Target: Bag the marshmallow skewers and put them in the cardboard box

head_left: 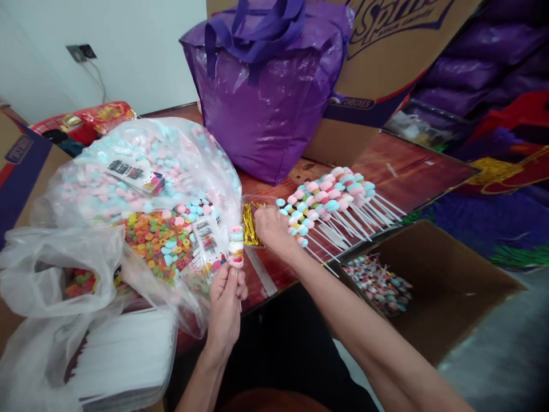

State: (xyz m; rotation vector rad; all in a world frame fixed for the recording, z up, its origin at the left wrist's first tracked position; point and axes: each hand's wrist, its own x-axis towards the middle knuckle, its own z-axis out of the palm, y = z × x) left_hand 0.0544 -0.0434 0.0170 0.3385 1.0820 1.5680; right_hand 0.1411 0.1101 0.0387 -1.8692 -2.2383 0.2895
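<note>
My left hand holds a wrapped candy skewer upright by its lower end, near the table's front edge. My right hand reaches into a small clear bag of gold twist ties lying on the table; its fingers are bent down among the ties, and I cannot tell whether they grip one. Just right of that hand lies a fanned pile of marshmallow skewers on white sticks.
A large clear bag of pink and blue marshmallows and coloured ring candies fills the left. A purple tote bag stands behind. An open cardboard box with wrapped skewers sits at lower right. White plastic bags lie at front left.
</note>
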